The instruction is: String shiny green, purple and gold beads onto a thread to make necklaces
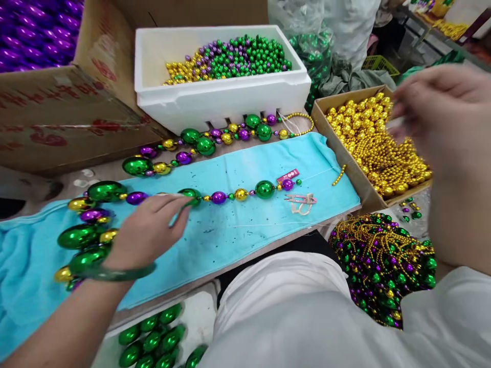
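Observation:
My left hand (153, 225), with a dark green bangle (118, 272) at its wrist, pinches a shiny green bead (190, 197) of a strand lying on a turquoise towel (222, 245). Green, purple and gold beads (241, 194) run to the right from it, and larger ones (79, 236) bunch at the left. Raised above the gold bead box at the right, my right hand (445, 112) is blurred; its fingers look pinched together, on what I cannot make out. A pair of thread snips (301, 199) and a red tag (287, 176) lie near the strand's end.
A finished-looking bead necklace (226, 138) lies along a white foam box (222, 97) of small beads. Gold beads fill a cardboard box (378, 202) at the right. Purple beads fill another carton (49, 117). Bead strands (383, 266) pile at the lower right; green beads (153, 340) sit below.

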Available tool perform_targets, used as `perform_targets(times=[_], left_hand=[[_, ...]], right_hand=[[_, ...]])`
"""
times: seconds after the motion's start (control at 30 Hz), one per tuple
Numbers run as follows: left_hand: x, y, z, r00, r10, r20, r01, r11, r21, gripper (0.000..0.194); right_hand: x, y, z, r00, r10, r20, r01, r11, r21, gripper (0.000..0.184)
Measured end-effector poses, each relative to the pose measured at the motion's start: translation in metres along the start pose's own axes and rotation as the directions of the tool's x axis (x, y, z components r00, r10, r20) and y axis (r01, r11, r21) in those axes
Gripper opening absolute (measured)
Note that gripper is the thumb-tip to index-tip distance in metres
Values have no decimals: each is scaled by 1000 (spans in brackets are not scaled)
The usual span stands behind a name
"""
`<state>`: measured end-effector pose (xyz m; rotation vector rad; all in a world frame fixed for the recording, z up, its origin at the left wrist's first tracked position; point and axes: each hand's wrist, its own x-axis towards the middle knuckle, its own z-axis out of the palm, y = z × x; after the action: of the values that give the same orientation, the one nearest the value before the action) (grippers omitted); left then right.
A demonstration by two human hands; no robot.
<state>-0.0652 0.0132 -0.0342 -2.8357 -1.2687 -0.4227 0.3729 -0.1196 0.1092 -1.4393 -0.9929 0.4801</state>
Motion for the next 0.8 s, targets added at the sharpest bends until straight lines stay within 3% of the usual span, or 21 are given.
perform_targets(times=[0.03, 0.07, 0.1, 0.13, 0.2, 0.23, 0.3, 0.33, 0.4, 0.47, 0.57, 0.67, 0.73, 0.8], left_hand=[[14, 28, -5, 999, -30, -42, 23, 987, -158, 24], [28, 57, -11, 995, -61, -73, 32, 936, -350, 24], [41, 85, -15, 994, -89, -62, 40, 832, -553, 24], [53, 110, -19, 991, -134, -25, 70, 662, -747, 26], [74, 149, -23, 987, -114, 111, 130, 174, -976, 34], [81, 162, -23, 985, -38, 169, 166, -57, -984, 36], [90, 175, -20, 965, 85, 246, 260, -375, -890, 36], [92, 177, -18, 953, 128, 276, 303, -470, -829, 35], [91, 175, -14, 931, 145, 335, 356, -562, -746, 32], [89, 170, -11, 915, 89, 393, 372, -560, -740, 29], [84, 161, -11, 902, -51, 428, 369, -420, -829, 27], [75, 146, -15, 907, -143, 396, 379, -133, -916, 24], [65, 131, -15, 903, -130, 411, 423, 85, -902, 22], [53, 114, -10, 881, -75, 467, 470, 259, -844, 21]], right_hand=[[-2, -4, 21, 986, -65, 153, 63, 998, 16, 5], [-3, -7, 42, 953, -54, 298, 28, 996, 89, 6], [-4, -8, 61, 918, -57, 393, 1, 990, 139, 7], [-5, -9, 77, 889, -48, 455, -39, 983, 180, 8], [-6, -8, 103, 857, -32, 514, -89, 974, 208, 9], [-6, -6, 112, 850, -24, 527, -101, 973, 209, 10], [-6, -1, 125, 838, -10, 546, -125, 970, 210, 12], [-6, 2, 129, 833, -3, 553, -138, 967, 213, 13], [-7, 9, 136, 824, 5, 566, -158, 962, 221, 16], [-8, 15, 142, 819, 3, 574, -156, 964, 218, 19], [-6, 22, 152, 834, -25, 552, -71, 986, 151, 18], [1, 31, 156, 880, -119, 460, 144, 989, -20, 17], [6, 40, 151, 891, -187, 414, 280, 944, -176, 15], [9, 55, 142, 876, -182, 447, 344, 885, -313, 14]])
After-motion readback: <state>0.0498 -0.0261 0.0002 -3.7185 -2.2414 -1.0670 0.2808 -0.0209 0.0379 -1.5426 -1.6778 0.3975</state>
